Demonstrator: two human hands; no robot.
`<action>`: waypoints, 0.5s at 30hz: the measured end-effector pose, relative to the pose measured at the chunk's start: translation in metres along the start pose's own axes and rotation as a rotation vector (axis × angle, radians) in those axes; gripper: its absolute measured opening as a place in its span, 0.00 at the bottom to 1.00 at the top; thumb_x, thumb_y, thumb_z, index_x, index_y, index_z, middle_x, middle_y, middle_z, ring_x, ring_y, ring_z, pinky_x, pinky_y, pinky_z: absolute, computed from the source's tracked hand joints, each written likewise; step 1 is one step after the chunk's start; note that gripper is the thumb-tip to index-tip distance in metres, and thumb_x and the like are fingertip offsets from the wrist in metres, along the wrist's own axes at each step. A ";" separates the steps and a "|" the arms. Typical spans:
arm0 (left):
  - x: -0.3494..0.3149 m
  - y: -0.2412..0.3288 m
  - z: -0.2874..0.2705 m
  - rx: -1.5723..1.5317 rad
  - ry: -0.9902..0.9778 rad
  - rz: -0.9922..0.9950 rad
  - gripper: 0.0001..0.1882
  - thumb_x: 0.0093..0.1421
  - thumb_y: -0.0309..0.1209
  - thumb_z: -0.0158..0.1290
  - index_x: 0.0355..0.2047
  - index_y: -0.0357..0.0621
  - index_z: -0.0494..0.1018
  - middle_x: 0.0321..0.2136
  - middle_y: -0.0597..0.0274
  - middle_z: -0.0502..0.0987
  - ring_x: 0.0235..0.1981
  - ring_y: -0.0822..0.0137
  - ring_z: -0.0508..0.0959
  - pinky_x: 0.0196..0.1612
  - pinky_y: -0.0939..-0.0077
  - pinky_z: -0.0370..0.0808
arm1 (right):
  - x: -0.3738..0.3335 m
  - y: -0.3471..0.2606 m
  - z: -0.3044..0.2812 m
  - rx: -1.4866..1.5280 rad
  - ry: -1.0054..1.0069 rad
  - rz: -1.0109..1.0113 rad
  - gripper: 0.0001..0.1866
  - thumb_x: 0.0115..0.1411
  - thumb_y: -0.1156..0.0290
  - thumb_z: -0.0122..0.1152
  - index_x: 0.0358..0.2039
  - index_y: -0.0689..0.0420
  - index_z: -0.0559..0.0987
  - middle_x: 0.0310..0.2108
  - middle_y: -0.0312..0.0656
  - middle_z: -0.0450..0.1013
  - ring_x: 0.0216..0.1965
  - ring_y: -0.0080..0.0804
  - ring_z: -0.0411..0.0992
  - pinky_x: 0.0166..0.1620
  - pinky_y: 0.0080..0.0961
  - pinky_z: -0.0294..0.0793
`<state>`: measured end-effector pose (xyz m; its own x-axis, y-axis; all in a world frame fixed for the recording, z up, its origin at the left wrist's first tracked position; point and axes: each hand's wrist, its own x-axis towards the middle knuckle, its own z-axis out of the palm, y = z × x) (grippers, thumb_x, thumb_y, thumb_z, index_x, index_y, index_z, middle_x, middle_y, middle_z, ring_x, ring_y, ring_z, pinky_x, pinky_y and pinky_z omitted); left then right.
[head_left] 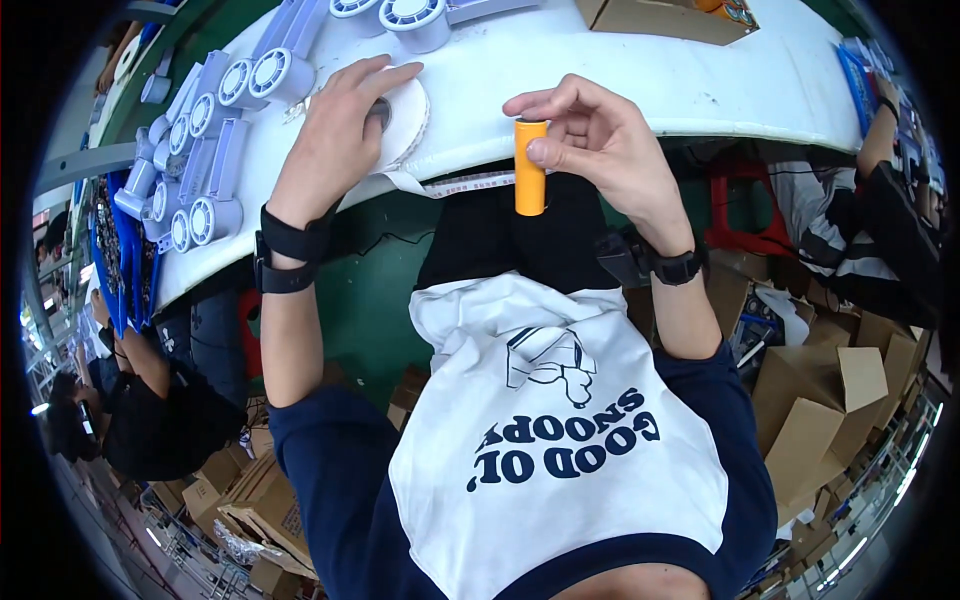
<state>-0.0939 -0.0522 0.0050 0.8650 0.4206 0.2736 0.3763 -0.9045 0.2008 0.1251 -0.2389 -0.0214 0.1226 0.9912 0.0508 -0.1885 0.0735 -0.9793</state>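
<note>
An orange cylinder that looks like a battery cell [530,180] hangs upright just off the near table edge. My right hand [600,140] pinches its top end between thumb and forefinger. To the left, my left hand [345,125] lies with fingers stretched over a white roll of tape or labels [408,120], the thumb near the roll's core. From the roll a pale printed strip [470,184] runs rightward along the table edge, passing behind the cylinder. My palm hides part of the roll.
Several lavender plastic housings with round vented ends [213,220] crowd the table's left side. An open cardboard box [668,22] with orange items stands at the far right. Co-workers sit on both sides. A red stool [742,205] and cardboard boxes [800,430] are on the floor.
</note>
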 end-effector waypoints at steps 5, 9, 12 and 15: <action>0.010 0.001 -0.013 -0.212 -0.069 -0.086 0.25 0.51 0.18 0.55 0.50 0.51 0.77 0.48 0.55 0.75 0.50 0.55 0.76 0.48 0.65 0.74 | -0.004 0.009 0.006 0.056 -0.023 0.037 0.20 0.51 0.77 0.74 0.43 0.59 0.76 0.45 0.41 0.77 0.37 0.21 0.74 0.47 0.20 0.76; 0.009 0.007 -0.017 -0.410 0.126 -0.121 0.26 0.50 0.20 0.58 0.51 0.51 0.77 0.48 0.57 0.76 0.50 0.58 0.77 0.50 0.64 0.75 | -0.006 0.003 0.009 -0.092 0.053 -0.100 0.23 0.46 0.73 0.78 0.43 0.59 0.78 0.42 0.39 0.77 0.38 0.23 0.74 0.47 0.22 0.75; 0.006 0.016 -0.016 -0.563 0.258 -0.151 0.26 0.50 0.20 0.59 0.51 0.50 0.77 0.48 0.58 0.77 0.50 0.61 0.77 0.51 0.65 0.76 | -0.011 -0.006 0.011 -0.175 0.096 -0.149 0.23 0.46 0.71 0.79 0.42 0.59 0.80 0.40 0.37 0.77 0.39 0.23 0.74 0.48 0.23 0.75; 0.006 0.030 -0.007 -0.753 0.367 -0.202 0.25 0.51 0.19 0.60 0.52 0.48 0.77 0.47 0.60 0.78 0.50 0.63 0.78 0.52 0.67 0.76 | -0.017 -0.015 0.015 -0.237 0.130 -0.139 0.22 0.46 0.70 0.79 0.42 0.59 0.81 0.38 0.36 0.77 0.39 0.24 0.74 0.48 0.24 0.74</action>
<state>-0.0798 -0.0768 0.0191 0.5945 0.6818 0.4262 0.0787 -0.5769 0.8130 0.1117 -0.2550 -0.0046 0.2578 0.9499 0.1768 0.0696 0.1643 -0.9840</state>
